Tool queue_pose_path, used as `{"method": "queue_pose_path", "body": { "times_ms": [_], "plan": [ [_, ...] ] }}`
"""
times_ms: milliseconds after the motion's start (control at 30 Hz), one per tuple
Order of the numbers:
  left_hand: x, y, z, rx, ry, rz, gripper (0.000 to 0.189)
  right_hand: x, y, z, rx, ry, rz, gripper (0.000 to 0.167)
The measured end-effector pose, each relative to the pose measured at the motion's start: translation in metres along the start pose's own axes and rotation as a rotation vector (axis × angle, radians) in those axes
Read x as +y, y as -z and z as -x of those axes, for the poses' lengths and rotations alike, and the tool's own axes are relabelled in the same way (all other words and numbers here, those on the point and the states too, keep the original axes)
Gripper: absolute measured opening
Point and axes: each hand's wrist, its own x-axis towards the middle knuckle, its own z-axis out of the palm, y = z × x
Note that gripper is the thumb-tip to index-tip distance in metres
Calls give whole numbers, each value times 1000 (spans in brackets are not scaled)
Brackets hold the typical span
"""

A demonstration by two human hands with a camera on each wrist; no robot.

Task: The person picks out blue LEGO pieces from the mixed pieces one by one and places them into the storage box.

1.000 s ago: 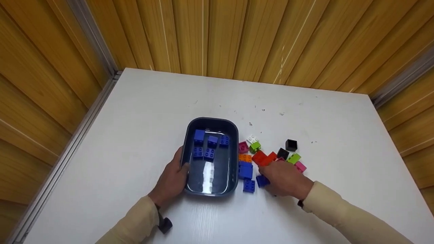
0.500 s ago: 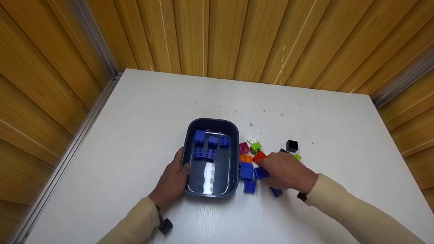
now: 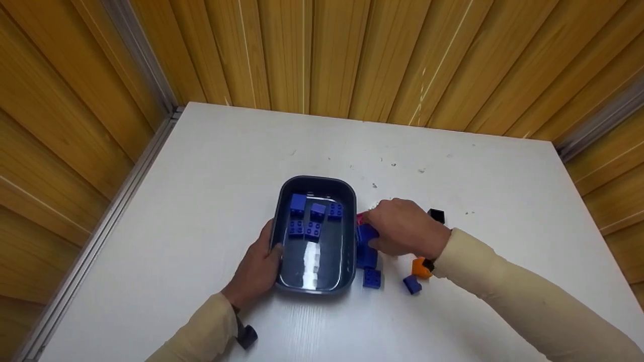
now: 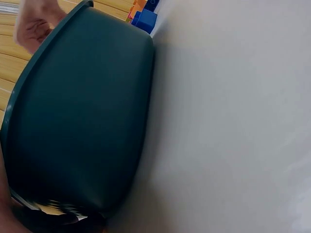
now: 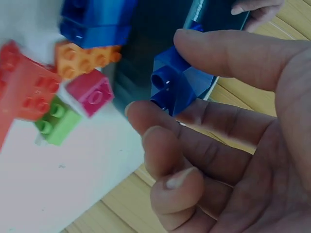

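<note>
The right hand (image 3: 405,227), fingers (image 5: 147,116) pinching a blue brick (image 5: 177,75), has moved left, nearer the tray (image 3: 327,261). The left hand (image 3: 255,266) grips the tray.

In the head view, the right hand (image 3: 405,229) hid the green brick (image 5: 57,120) and part of the pink brick (image 5: 90,93), the tub (image 3: 329,261) hid fingers of the left hand (image 3: 254,266), and specks (image 3: 421,171) were too small to identify. In the right wrist view, the right hand covered part of the blue brick (image 5: 170,77).

High head view facing down, close wrist views, tray (image 3: 329,264) shared
</note>
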Motion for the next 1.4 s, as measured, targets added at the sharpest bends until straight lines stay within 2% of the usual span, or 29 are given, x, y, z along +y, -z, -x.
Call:
{"method": "queue_pose_path", "body": {
  "times_ms": [200,467,1033,1400],
  "plan": [
    [0,0,1,-2,19,24,62,-10,10,-12,6,34,24,33],
    [-1,0,1,-5,-10,35,62,-17,14,-23,30,73,27,32],
    [1,1,1,-5,-26,23,63,-18,11,-49,43,55,38,36],
    [0,0,0,-3,-24,16,63,-14,4,-56,38,17,44,38]
  ]
}}
